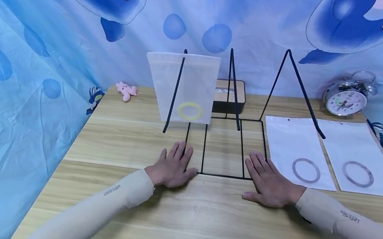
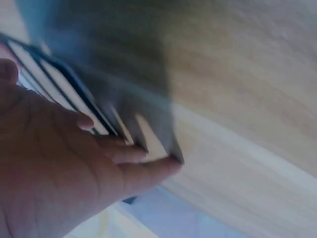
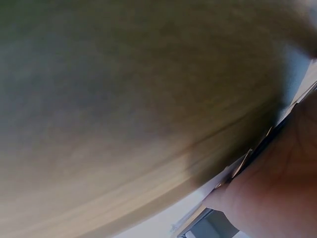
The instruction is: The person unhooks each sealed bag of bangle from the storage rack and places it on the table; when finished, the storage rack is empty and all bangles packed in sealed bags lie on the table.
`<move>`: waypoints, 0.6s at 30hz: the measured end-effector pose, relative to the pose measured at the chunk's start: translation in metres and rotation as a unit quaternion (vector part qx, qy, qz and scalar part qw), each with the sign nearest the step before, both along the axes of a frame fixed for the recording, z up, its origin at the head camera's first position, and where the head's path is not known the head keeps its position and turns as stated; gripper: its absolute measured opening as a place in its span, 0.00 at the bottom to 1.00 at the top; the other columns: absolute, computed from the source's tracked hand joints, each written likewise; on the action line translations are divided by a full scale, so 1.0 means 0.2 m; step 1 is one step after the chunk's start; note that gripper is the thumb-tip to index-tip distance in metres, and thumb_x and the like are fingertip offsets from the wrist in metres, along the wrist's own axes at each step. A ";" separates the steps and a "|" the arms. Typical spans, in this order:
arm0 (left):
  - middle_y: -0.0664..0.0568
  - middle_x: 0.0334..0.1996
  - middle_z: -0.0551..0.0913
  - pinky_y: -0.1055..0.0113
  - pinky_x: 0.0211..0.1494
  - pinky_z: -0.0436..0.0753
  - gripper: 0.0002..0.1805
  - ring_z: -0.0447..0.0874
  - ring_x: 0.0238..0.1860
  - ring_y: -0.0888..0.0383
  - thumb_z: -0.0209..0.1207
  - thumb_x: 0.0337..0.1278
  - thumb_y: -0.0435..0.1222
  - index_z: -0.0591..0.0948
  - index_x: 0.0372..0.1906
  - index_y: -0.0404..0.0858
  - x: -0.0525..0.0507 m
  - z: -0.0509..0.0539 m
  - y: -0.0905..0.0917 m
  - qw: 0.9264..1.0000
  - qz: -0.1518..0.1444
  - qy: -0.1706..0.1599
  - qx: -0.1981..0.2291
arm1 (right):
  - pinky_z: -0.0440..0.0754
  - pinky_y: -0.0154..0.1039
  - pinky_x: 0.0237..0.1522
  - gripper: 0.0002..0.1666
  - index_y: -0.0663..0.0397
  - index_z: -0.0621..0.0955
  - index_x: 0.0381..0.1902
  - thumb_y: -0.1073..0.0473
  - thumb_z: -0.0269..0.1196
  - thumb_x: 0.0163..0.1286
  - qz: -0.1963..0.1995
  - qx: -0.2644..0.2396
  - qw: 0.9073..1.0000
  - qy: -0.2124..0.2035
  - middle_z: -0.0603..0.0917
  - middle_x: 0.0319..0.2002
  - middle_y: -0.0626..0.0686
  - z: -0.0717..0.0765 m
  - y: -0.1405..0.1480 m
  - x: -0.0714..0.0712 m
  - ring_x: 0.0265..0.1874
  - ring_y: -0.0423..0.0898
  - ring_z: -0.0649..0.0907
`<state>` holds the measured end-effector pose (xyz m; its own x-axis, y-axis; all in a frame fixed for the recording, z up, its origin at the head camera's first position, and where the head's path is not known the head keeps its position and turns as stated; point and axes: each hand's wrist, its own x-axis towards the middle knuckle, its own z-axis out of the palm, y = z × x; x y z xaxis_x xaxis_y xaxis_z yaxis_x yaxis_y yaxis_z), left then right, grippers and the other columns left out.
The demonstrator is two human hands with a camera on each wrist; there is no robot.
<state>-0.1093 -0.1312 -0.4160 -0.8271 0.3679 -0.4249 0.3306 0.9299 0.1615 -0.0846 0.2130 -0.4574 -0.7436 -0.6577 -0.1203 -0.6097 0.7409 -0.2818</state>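
Observation:
My left hand (image 1: pixel 172 169) rests palm down on the wooden table, fingers spread and straight, at the front left corner of a black wire rack (image 1: pixel 220 175). At the front right corner lies my right hand (image 1: pixel 271 185), also flat with fingers extended. Neither hand holds anything. Three bent wire arms rise from the rack. Over the left arm hangs a white pouch (image 1: pixel 168 76) with a yellow ring near its bottom. In the left wrist view, the left palm (image 2: pixel 59 163) and fingers show close to the rack's wires. The right wrist view is mostly blurred table and palm (image 3: pixel 277 188).
Two flat white pouches with grey rings, a nearer one (image 1: pixel 285 143) and a farther-right one (image 1: pixel 357 144), lie right of the rack. A twin-bell alarm clock (image 1: pixel 346 102) stands behind them. A tissue box (image 1: pixel 219 108) and pink toy (image 1: pixel 126 90) sit along the back edge.

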 end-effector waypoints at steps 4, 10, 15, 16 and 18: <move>0.37 0.79 0.45 0.44 0.75 0.50 0.43 0.42 0.79 0.43 0.39 0.77 0.59 0.47 0.80 0.33 -0.01 0.05 -0.04 0.993 0.018 0.035 0.111 | 0.41 0.64 0.71 0.60 0.71 0.49 0.78 0.28 0.54 0.72 0.000 -0.002 1.000 -0.005 0.40 0.78 0.71 0.00 0.00 0.00 0.76 0.66 0.38; 0.42 0.64 0.77 0.47 0.63 0.73 0.27 0.76 0.63 0.45 0.46 0.79 0.48 0.72 0.70 0.36 -0.03 0.22 -0.12 0.922 0.085 0.174 0.334 | 0.43 0.65 0.70 0.61 0.71 0.49 0.77 0.28 0.54 0.71 0.004 -0.002 1.000 0.003 0.40 0.78 0.71 -0.02 0.01 0.00 0.76 0.67 0.39; 0.44 0.44 0.85 0.57 0.48 0.79 0.17 0.82 0.44 0.52 0.53 0.76 0.41 0.81 0.55 0.32 -0.12 0.39 -0.22 0.828 0.145 0.288 0.458 | 0.46 0.68 0.68 0.60 0.72 0.51 0.76 0.30 0.56 0.71 0.009 -0.013 1.000 0.017 0.43 0.77 0.73 -0.02 0.00 0.00 0.75 0.69 0.41; 0.45 0.43 0.85 0.59 0.47 0.78 0.16 0.81 0.43 0.53 0.54 0.76 0.40 0.81 0.54 0.32 -0.15 0.43 -0.23 0.811 0.157 0.303 0.474 | 0.46 0.69 0.68 0.60 0.73 0.51 0.76 0.30 0.56 0.71 0.010 -0.013 1.000 0.014 0.42 0.77 0.73 -0.01 0.00 0.00 0.75 0.69 0.41; 0.47 0.44 0.83 0.64 0.49 0.77 0.17 0.79 0.43 0.56 0.54 0.75 0.41 0.79 0.55 0.32 -0.20 0.52 -0.26 0.789 0.179 0.325 0.490 | 0.45 0.69 0.68 0.60 0.73 0.50 0.76 0.31 0.57 0.71 0.008 -0.014 1.000 0.004 0.42 0.77 0.73 0.00 0.00 0.00 0.75 0.69 0.40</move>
<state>-0.1487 -0.1831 -0.3121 -0.8783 -0.0505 0.4755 0.3843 0.5172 0.7648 -0.0852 0.2123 -0.4569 -0.7332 -0.6733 -0.0956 -0.6245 0.7223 -0.2972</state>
